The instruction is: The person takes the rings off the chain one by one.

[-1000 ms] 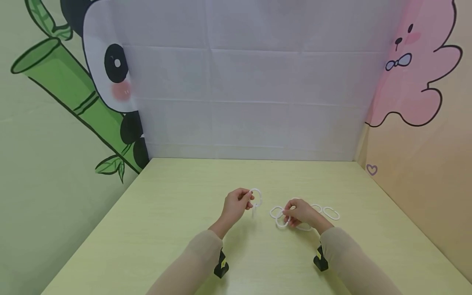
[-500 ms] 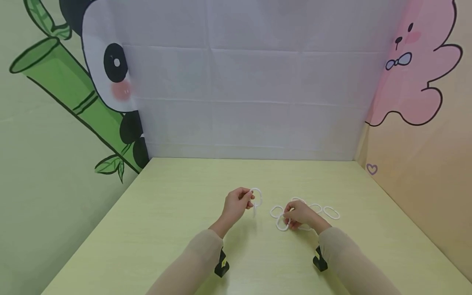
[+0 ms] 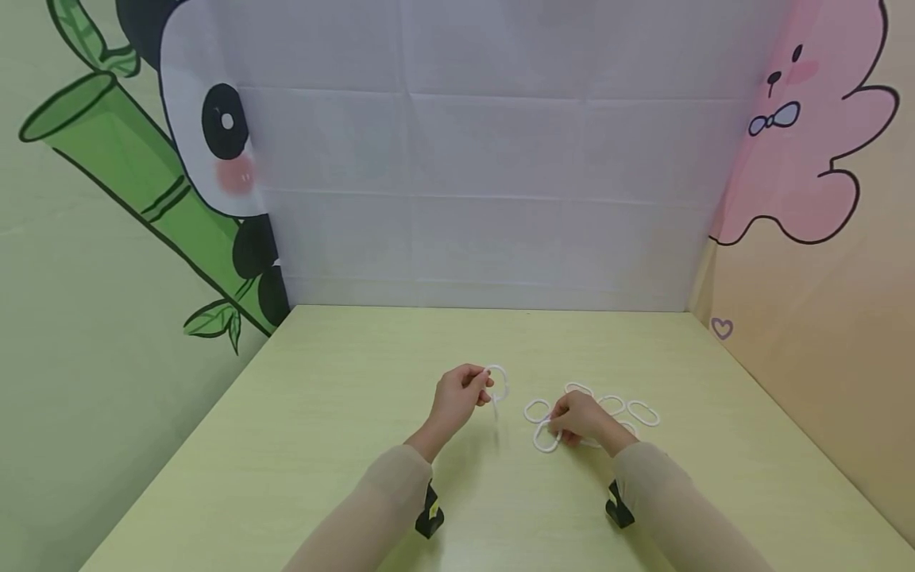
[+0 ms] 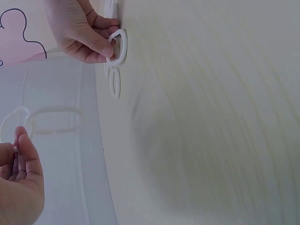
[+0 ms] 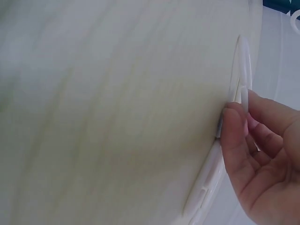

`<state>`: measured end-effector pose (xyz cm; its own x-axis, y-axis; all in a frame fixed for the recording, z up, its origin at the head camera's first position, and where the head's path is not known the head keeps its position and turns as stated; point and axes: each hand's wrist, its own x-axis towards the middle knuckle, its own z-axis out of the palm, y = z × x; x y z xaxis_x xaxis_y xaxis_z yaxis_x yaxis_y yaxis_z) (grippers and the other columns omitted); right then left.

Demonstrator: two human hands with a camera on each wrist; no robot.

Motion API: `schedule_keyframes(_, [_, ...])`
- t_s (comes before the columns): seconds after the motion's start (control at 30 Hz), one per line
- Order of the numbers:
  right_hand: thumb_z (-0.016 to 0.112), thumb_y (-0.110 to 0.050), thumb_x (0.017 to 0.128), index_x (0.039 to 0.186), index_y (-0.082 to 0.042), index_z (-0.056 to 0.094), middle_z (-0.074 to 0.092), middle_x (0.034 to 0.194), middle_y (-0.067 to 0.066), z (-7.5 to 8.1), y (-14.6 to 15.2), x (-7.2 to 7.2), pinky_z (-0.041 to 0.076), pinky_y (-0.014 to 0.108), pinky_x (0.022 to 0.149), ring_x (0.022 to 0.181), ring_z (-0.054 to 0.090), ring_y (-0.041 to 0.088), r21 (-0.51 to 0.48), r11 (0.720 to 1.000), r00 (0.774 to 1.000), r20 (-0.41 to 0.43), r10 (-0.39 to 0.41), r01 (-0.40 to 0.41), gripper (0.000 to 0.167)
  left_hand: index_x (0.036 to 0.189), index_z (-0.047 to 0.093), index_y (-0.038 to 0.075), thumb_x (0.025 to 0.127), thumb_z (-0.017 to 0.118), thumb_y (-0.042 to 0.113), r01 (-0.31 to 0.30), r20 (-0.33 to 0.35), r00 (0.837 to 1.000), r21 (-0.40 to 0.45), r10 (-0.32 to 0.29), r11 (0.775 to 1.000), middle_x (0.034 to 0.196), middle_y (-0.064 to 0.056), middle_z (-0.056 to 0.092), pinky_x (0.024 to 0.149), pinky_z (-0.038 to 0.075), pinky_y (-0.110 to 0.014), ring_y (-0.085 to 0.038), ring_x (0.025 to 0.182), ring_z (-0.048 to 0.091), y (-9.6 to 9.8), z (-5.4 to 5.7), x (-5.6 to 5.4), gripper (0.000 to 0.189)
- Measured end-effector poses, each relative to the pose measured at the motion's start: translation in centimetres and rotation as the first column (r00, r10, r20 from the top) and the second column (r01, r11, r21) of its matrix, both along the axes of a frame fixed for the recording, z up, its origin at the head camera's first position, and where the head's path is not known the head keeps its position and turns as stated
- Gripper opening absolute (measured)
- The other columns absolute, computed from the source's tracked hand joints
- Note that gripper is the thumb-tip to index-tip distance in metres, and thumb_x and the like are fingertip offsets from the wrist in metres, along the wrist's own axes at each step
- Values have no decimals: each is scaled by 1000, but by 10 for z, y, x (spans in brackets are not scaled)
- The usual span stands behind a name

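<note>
My left hand (image 3: 457, 397) is raised above the table and pinches a white plastic chain link (image 3: 507, 383) between thumb and fingertips. A second link (image 4: 56, 110) hangs hooked through it, seen best in the left wrist view. Low over the table to the right, my right hand (image 3: 584, 417) pinches another white link (image 4: 124, 47) by its edge. In the right wrist view, thumb and index finger close on that link (image 5: 244, 61). Just beyond it a loose oval link (image 3: 525, 411) lies flat. The right hand partly hides other links beneath it.
Several loose white links lie about the right hand, among them one at the far right (image 3: 646, 424) and one behind (image 3: 577, 385). The pale wooden table (image 3: 343, 381) meets a white cloth (image 3: 486, 238) at the back. Painted walls stand at both sides.
My right hand has lowered slightly, bringing its pinched link down towards the table and apart from the loose link beside it. The left hand stays nearly still; its hanging link sways slightly.
</note>
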<state>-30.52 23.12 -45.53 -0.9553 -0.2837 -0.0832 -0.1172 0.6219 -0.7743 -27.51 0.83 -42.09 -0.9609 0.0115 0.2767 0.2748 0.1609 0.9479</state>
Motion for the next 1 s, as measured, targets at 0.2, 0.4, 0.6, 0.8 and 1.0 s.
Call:
schedule_keyframes(0.2, [69, 2, 78, 70, 0, 58, 55, 56, 8, -1, -2, 2, 49, 27, 47, 46, 53, 13, -12, 1000, 999, -27, -18, 17, 14, 97, 61, -6, 93, 55, 9, 2, 10, 1000, -5, -1, 1000, 83, -13, 63, 59, 51, -23, -9, 59, 57, 0, 1, 1, 17])
schedule_keyframes(0.4, [72, -1, 77, 65, -1, 56, 55, 52, 7, -2, -3, 3, 49, 27, 45, 43, 52, 13, -7, 999, 998, -38, -41, 41, 20, 97, 61, -6, 93, 55, 8, 2, 7, 1000, 0, -2, 1000, 80, -8, 63, 59, 51, -24, -10, 59, 57, -1, 2, 2, 16])
schedule_keyframes(0.6, [75, -4, 75, 61, -2, 53, 54, 50, 6, -3, -5, 3, 47, 26, 43, 41, 52, 13, 41, 997, 997, -43, -65, 67, 26, 97, 61, -7, 93, 55, 9, 5, -2, 1000, -12, -5, 1000, 85, -17, 63, 58, 51, -23, -9, 59, 57, -1, 1, 1, 17])
schedule_keyframes(0.8, [75, -5, 75, 61, -3, 53, 54, 51, 6, -5, -7, 2, 49, 26, 44, 42, 52, 13, 81, 994, 997, -42, -71, 74, 26, 97, 61, -9, 93, 55, 6, 8, -7, 1000, -9, -8, 1000, 82, -15, 63, 60, 52, -27, -13, 60, 57, 0, 10, 10, 16])
schedule_keyframes(1.0, [75, -5, 75, 62, -3, 53, 54, 52, 6, -4, -8, 3, 49, 26, 44, 42, 53, 13, 103, 992, 997, -37, -68, 72, 26, 97, 59, -11, 93, 52, 2, 5, -12, 1000, -22, -5, 1000, 86, -24, 62, 62, 52, -29, -15, 61, 57, 3, 29, 31, 16])
